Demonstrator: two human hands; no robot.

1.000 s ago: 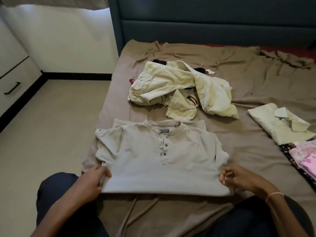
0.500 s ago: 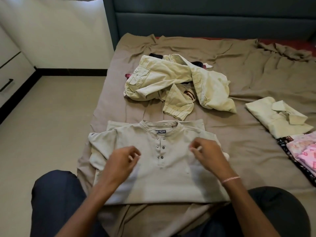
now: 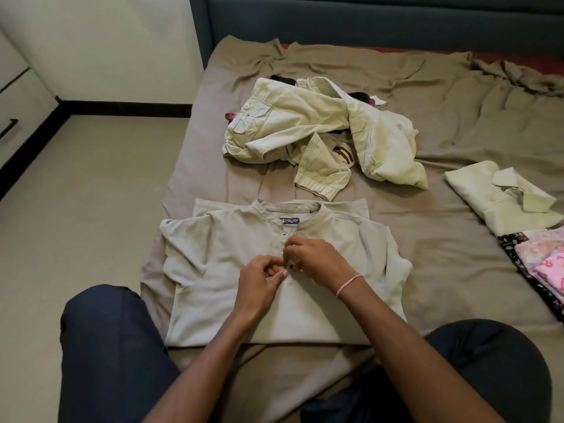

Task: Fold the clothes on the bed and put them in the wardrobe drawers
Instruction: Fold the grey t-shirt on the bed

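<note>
The grey shirt (image 3: 213, 270) lies flat on the bed (image 3: 457, 132), collar pointing away from me. My left hand (image 3: 262, 280) and right hand (image 3: 317, 261) both pinch its button placket.

Scene lit softly, dim-ish, greenish cast; brightest patch seen on wall (image 3: 122, 41), far up-left of fingers (image 3: 270, 270). Soft shadows cast under pile (image 3: 305, 132) beyond fingers. Edges bent by wide-angle lens; slight blur throughout.

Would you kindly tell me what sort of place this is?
Most likely a home bedroom: a rumpled brown bedsheet runs up to a dark teal padded headboard, a pale grey-green button-neck shirt lies flat on it, and white wardrobe drawers stand at the left.
</note>
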